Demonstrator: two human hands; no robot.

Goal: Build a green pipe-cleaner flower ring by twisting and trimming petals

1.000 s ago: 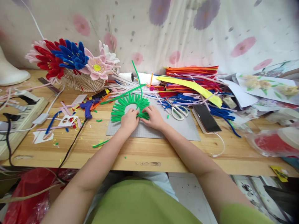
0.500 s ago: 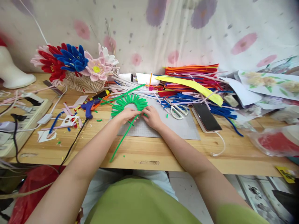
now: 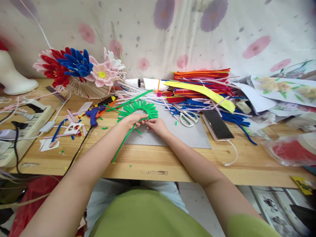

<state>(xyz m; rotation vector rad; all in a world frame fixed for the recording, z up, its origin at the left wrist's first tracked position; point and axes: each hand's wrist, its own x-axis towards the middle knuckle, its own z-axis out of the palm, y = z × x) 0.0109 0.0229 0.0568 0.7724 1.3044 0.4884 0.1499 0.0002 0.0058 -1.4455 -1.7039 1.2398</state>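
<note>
A ring of looped green pipe cleaners lies over the grey cutting mat, its near side partly hidden by my hands. My left hand is closed on a green pipe cleaner whose long tail slants down toward the table's front edge. Close beside it, my right hand pinches at the near side of the ring, fingertips almost meeting the left ones. What exactly sits between the right fingertips is too small to make out. Further straight green pipe cleaners stick out behind the ring to the left.
White-handled scissors lie on the mat's right part, with a phone beyond. A blue glue gun and scraps are at left. Bundled pipe cleaners and pipe-cleaner flowers line the back. A power strip stands far left.
My right hand has slid slightly down and away from the ring, with its fingers now in a pinch. The pipe cleaner's tail has swung a little left and up.
</note>
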